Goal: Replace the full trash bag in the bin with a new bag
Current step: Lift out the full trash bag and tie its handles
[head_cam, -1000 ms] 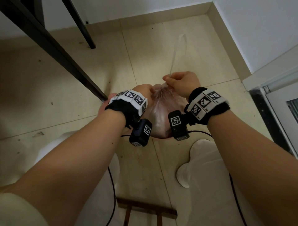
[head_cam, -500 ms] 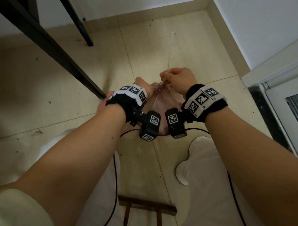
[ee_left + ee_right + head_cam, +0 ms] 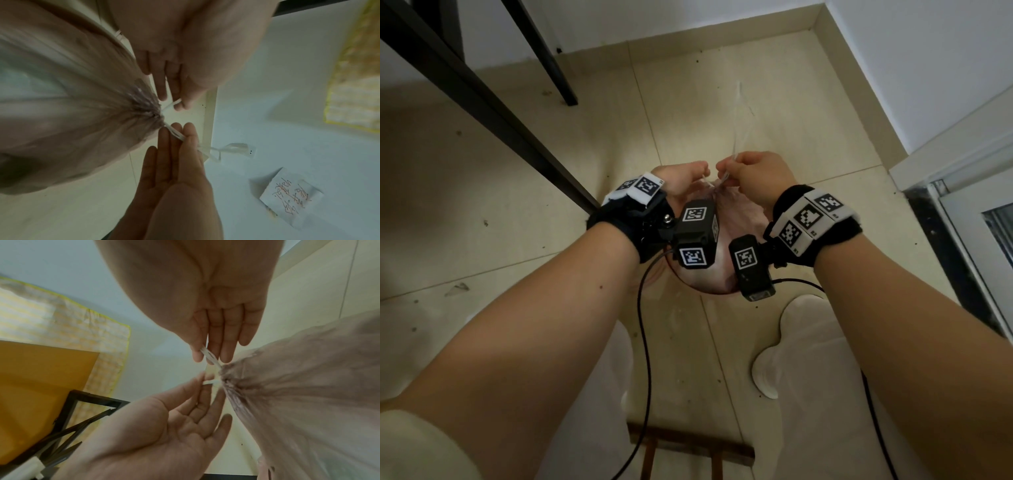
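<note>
Two hands met over pink trash bag (image 3: 726, 246). Left hand (image 3: 681, 181) pinched one white drawstring (image 3: 171, 105); right hand (image 3: 756, 178) pinched other white string (image 3: 209, 356). Bag mouth bunched tight.

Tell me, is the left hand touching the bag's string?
Touching. The left wrist view shows the left hand pinching the string beside the bag.

Both forearms reach forward and down, wrists close together, the left hand (image 3: 683, 180) and right hand (image 3: 755, 178) knuckles-up and nearly touching, each with thumb and fingertips pinched together while the other fingers extend.
</note>
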